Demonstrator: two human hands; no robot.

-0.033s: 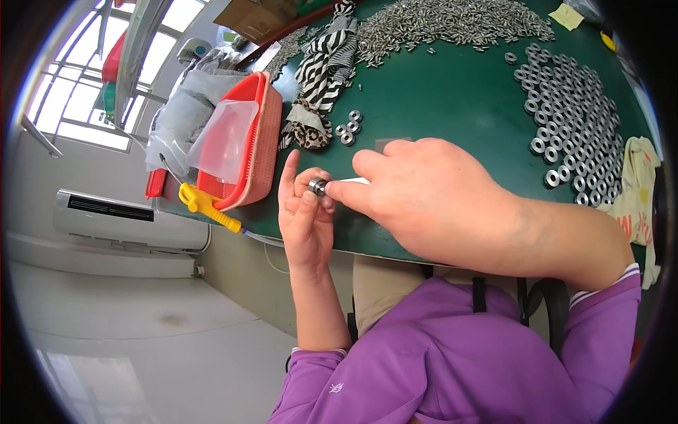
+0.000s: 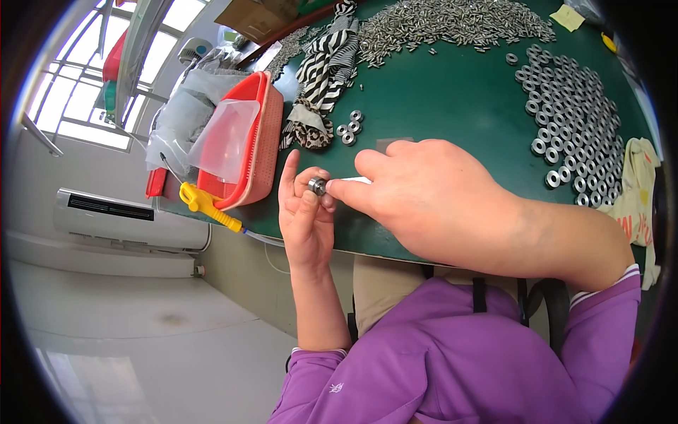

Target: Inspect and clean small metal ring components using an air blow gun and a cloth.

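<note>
Near the table's front edge my left hand point(image 2: 304, 219) pinches a small shiny metal ring point(image 2: 317, 186) between thumb and fingers, index finger raised. My right hand point(image 2: 424, 191) reaches across from the right, back of the hand up, one extended fingertip at the ring's face. From behind that finger a slim white piece point(image 2: 362, 180) sticks out; most of it is hidden by the hand, so its kind does not show. Beyond my hands lies a little group of similar metal rings point(image 2: 349, 129) on the green tabletop point(image 2: 424, 92).
Many metal rings point(image 2: 572, 120) stand in rows at the right, beside a pale cloth point(image 2: 635, 184). Small metal pins point(image 2: 452, 28) are heaped at the back. Leftward are striped fabric point(image 2: 321, 71), a red basket point(image 2: 267, 141) with plastic bags, and a yellow air gun point(image 2: 205, 203).
</note>
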